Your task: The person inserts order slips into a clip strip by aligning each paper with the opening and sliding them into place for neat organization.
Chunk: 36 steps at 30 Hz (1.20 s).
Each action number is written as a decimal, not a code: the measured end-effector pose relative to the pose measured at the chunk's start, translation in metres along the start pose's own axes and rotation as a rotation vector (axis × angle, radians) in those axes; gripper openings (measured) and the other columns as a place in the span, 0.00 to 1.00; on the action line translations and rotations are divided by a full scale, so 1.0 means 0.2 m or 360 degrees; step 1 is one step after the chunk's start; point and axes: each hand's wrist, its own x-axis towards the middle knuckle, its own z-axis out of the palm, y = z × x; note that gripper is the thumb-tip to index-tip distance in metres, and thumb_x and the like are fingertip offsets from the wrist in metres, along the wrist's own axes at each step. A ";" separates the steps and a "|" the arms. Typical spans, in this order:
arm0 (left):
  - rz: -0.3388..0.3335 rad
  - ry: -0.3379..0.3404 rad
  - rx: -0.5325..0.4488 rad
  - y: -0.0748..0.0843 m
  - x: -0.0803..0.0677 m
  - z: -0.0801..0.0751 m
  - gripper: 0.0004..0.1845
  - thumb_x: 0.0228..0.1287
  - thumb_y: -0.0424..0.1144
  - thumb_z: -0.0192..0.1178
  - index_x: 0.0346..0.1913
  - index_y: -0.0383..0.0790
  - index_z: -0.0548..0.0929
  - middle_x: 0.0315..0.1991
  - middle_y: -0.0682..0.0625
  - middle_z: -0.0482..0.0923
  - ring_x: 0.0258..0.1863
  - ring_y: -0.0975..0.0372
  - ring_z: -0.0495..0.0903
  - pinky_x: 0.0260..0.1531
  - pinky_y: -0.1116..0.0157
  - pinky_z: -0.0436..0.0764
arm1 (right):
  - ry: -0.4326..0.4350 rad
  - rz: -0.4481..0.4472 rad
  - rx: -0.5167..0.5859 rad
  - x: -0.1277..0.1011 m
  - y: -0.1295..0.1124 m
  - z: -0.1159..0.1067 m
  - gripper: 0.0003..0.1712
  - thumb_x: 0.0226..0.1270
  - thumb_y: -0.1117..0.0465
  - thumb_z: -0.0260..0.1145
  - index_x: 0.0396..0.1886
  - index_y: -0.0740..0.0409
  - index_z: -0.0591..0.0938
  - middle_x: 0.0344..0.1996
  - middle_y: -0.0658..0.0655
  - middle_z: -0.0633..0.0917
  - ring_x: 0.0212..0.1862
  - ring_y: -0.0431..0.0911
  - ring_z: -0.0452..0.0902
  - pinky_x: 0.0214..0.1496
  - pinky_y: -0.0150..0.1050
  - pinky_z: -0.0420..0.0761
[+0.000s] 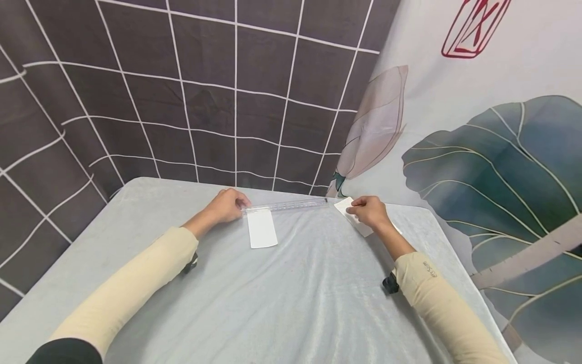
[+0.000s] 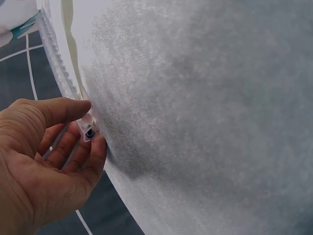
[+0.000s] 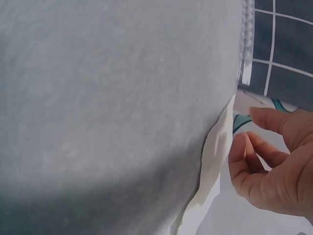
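At the far side of the table, my left hand holds the left end of a long, clear plastic strip. In the left wrist view the strip has a ridged edge and a small dark round spot at its end, between the thumb and fingers. A white paper lies flat just below the strip's left part. My right hand is over a white paper piece to the right. In the right wrist view its thumb and loosely bent fingers stand apart beside the pale paper, gripping nothing visible.
A light grey cloth with soft wrinkles covers the table. Behind it hangs a dark curtain with a white grid. A pale drape with a leaf print hangs at the right, close to the table's edge.
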 end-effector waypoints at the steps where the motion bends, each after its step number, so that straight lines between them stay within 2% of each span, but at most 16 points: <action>1: 0.0005 0.0001 -0.0003 -0.01 0.01 0.00 0.25 0.45 0.23 0.61 0.49 0.34 0.95 0.43 0.40 0.94 0.45 0.49 0.89 0.53 0.53 0.88 | 0.0012 0.0007 -0.0016 0.00 0.00 0.00 0.22 0.75 0.55 0.75 0.57 0.68 0.89 0.48 0.67 0.94 0.42 0.50 0.90 0.41 0.35 0.82; 3: 0.0011 -0.0007 -0.0011 -0.03 0.02 0.00 0.25 0.45 0.23 0.61 0.49 0.35 0.95 0.42 0.41 0.94 0.45 0.49 0.89 0.53 0.53 0.88 | 0.0032 0.0021 -0.0050 0.00 0.01 -0.01 0.23 0.74 0.55 0.75 0.58 0.69 0.89 0.51 0.68 0.93 0.47 0.54 0.89 0.46 0.39 0.82; 4: 0.0044 0.0009 -0.0014 -0.07 0.04 0.02 0.25 0.44 0.24 0.61 0.48 0.36 0.95 0.41 0.42 0.94 0.43 0.50 0.89 0.50 0.55 0.88 | 0.0040 0.0036 -0.0060 0.00 0.02 -0.01 0.24 0.74 0.55 0.75 0.58 0.69 0.89 0.53 0.69 0.93 0.50 0.56 0.88 0.48 0.41 0.83; 8: 0.0030 -0.0004 -0.0027 -0.04 0.01 0.01 0.25 0.45 0.23 0.61 0.49 0.35 0.95 0.43 0.41 0.94 0.45 0.49 0.89 0.53 0.53 0.88 | 0.0051 0.0092 -0.0083 0.00 0.03 -0.01 0.26 0.74 0.56 0.75 0.62 0.71 0.87 0.58 0.71 0.90 0.57 0.61 0.84 0.58 0.50 0.83; 12: -0.0031 -0.0028 -0.0004 0.02 -0.02 -0.01 0.26 0.47 0.22 0.61 0.52 0.33 0.94 0.47 0.38 0.93 0.50 0.46 0.89 0.59 0.49 0.88 | 0.0060 0.0146 -0.0101 0.01 0.05 0.00 0.28 0.74 0.57 0.75 0.63 0.73 0.85 0.59 0.72 0.88 0.58 0.62 0.82 0.61 0.54 0.83; 14: -0.0015 -0.0007 -0.0002 -0.06 0.05 0.03 0.25 0.47 0.24 0.63 0.51 0.37 0.95 0.44 0.42 0.94 0.47 0.51 0.89 0.55 0.53 0.88 | 0.0063 0.0170 -0.0109 0.01 0.05 0.00 0.29 0.74 0.57 0.75 0.64 0.74 0.84 0.59 0.72 0.88 0.57 0.61 0.81 0.62 0.54 0.82; 18: 0.0006 0.0004 0.0008 -0.06 0.05 0.03 0.25 0.46 0.24 0.62 0.50 0.37 0.95 0.43 0.43 0.94 0.45 0.52 0.88 0.54 0.54 0.87 | 0.0066 0.0205 -0.0117 0.02 0.06 0.01 0.31 0.74 0.58 0.75 0.67 0.75 0.82 0.61 0.73 0.87 0.57 0.60 0.81 0.65 0.55 0.83; 19: 0.0005 0.0011 0.0008 -0.06 0.04 0.03 0.25 0.46 0.24 0.62 0.50 0.37 0.95 0.43 0.43 0.94 0.45 0.52 0.89 0.54 0.54 0.87 | 0.0067 0.0210 -0.0119 0.02 0.06 0.01 0.31 0.74 0.58 0.75 0.67 0.76 0.82 0.61 0.73 0.87 0.57 0.60 0.80 0.65 0.55 0.83; 21: -0.0021 -0.0016 0.0008 0.03 -0.02 -0.02 0.26 0.47 0.22 0.61 0.52 0.32 0.94 0.46 0.38 0.94 0.49 0.47 0.89 0.58 0.50 0.87 | 0.0067 0.0220 -0.0121 0.02 0.07 0.02 0.32 0.74 0.58 0.75 0.68 0.76 0.81 0.61 0.73 0.86 0.58 0.61 0.80 0.66 0.55 0.83; 24: -0.0008 -0.0024 -0.0008 -0.01 0.00 -0.01 0.26 0.46 0.23 0.62 0.51 0.34 0.95 0.45 0.39 0.94 0.48 0.47 0.89 0.56 0.50 0.87 | 0.0069 0.0218 -0.0133 0.02 0.07 0.02 0.33 0.72 0.58 0.75 0.68 0.76 0.82 0.61 0.73 0.86 0.60 0.63 0.79 0.69 0.58 0.81; 28: -0.0006 0.0022 -0.0006 -0.15 0.10 0.06 0.24 0.43 0.26 0.63 0.47 0.40 0.96 0.40 0.46 0.94 0.42 0.53 0.88 0.49 0.57 0.86 | 0.0079 0.0207 -0.0138 0.02 0.08 0.01 0.33 0.70 0.57 0.76 0.66 0.75 0.83 0.60 0.73 0.87 0.65 0.68 0.76 0.74 0.62 0.76; 30: -0.0005 0.0031 -0.0005 -0.17 0.11 0.07 0.24 0.43 0.26 0.63 0.46 0.40 0.96 0.39 0.46 0.93 0.41 0.53 0.87 0.48 0.58 0.86 | 0.0081 0.0201 -0.0126 0.02 0.08 0.01 0.32 0.69 0.57 0.76 0.66 0.75 0.84 0.59 0.73 0.88 0.65 0.68 0.76 0.74 0.62 0.75; 32: 0.0005 0.0026 -0.0009 -0.13 0.08 0.05 0.25 0.43 0.25 0.63 0.47 0.38 0.96 0.40 0.44 0.94 0.42 0.51 0.88 0.48 0.56 0.86 | 0.0079 0.0203 -0.0119 0.02 0.08 0.01 0.31 0.69 0.57 0.77 0.65 0.74 0.84 0.58 0.72 0.88 0.64 0.66 0.77 0.71 0.60 0.77; 36: 0.0007 -0.0008 -0.0025 0.00 -0.01 -0.02 0.25 0.45 0.23 0.62 0.50 0.33 0.95 0.43 0.39 0.94 0.46 0.48 0.88 0.53 0.52 0.87 | 0.0076 0.0190 -0.0121 0.04 0.10 0.01 0.29 0.69 0.57 0.78 0.62 0.73 0.86 0.54 0.70 0.89 0.57 0.61 0.79 0.59 0.50 0.80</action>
